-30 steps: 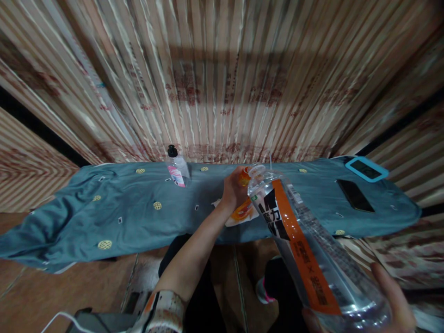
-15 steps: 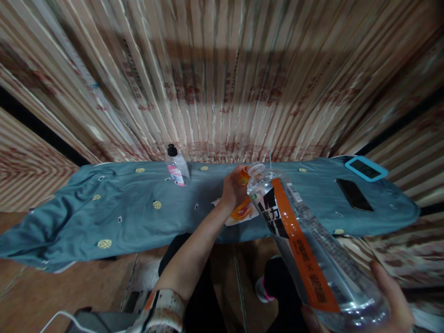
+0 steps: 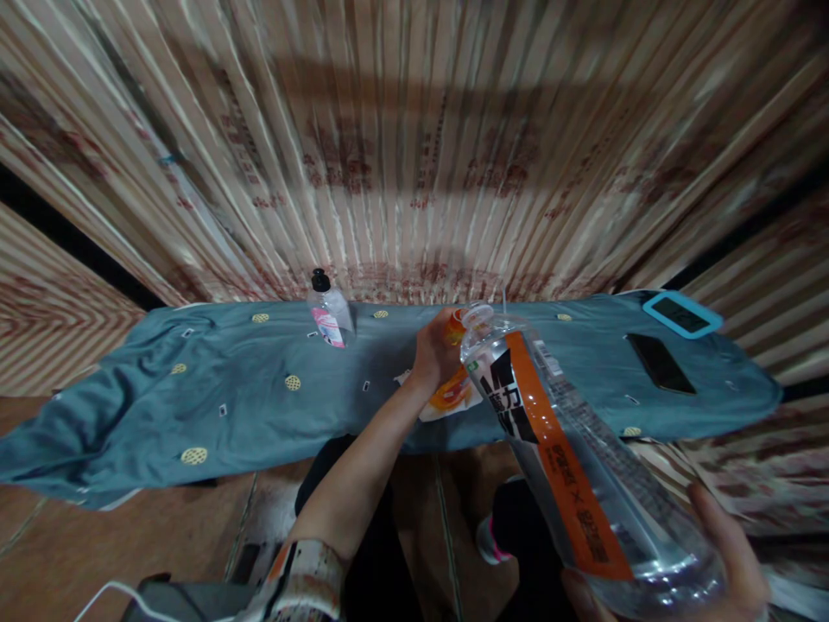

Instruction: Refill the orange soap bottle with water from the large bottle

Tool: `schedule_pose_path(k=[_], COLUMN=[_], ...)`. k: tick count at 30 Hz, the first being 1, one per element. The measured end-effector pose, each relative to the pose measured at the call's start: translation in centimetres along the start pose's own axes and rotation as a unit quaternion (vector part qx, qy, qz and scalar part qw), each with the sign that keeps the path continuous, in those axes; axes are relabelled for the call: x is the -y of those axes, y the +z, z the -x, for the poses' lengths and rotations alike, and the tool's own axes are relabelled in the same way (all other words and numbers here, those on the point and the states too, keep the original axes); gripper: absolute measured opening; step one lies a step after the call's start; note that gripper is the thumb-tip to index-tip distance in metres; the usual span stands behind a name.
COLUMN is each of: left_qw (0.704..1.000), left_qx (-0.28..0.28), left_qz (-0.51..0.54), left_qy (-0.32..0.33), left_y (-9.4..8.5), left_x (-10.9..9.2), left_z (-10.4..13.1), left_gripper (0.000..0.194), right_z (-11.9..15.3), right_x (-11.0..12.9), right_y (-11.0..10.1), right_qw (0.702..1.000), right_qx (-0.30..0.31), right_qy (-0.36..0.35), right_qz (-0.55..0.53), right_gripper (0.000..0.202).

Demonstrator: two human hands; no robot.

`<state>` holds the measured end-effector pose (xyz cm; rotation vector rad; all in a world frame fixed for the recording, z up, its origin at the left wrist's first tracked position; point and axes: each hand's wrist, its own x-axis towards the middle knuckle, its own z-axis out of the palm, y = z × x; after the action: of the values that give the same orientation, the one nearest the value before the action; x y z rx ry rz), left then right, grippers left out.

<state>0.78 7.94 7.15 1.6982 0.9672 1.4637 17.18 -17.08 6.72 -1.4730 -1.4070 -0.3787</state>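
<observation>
Clear bottle (image 3: pixel 550 458) is slanting over the near edge of the table (image 3: pixel 246 406); our right hand (image 3: pixel 731 553) is cupping its base, our left hand (image 3: pixel 437 350) gripping an orange container (image 3: pixel 455 323), and we are risking spills should either grip loosen.

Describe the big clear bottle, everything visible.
The bottle looks like clear plastic, with a label showing an orange stripe and black lettering. No cap shows on its neck. It lies tilted in the right hand, gripped near the base, neck beside the orange container in the left hand. Contact there and fill level are unclear.
</observation>
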Motion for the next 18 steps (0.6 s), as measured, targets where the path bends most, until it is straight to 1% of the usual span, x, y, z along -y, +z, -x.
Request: schedule_pose_path(k=[4,10,15,18], left_qw=[1.0,1.0,1.0,1.0], left_qx=[0.003,0.001,0.002,0.006], left_qz=[0.009,-0.002,0.001,0.001], left_qy=[0.002,0.013,0.009,0.005], left_y=[0.04,0.11,0.11,0.06], left_x=[0.22,0.52,0.41,0.27], left_z=[-0.03,-0.15,-0.09,-0.02], left_gripper=[0.02,0.022,0.021,0.02], right_z=[-0.13,0.41,0.31,0.0], right_x=[-0.13,-0.58,-0.48,-0.34], right_y=[0.13,-0.08,-0.29,-0.2], right_qw=[1.0,1.0,1.0,1.0], right_qx=[-0.001,-0.004,-0.001,-0.002], right_qy=[-0.011,-0.012,-0.002,-0.01], right_qz=[-0.01,0.006,0.016,0.009], right_gripper=[0.11,0.112,0.109,0.108])
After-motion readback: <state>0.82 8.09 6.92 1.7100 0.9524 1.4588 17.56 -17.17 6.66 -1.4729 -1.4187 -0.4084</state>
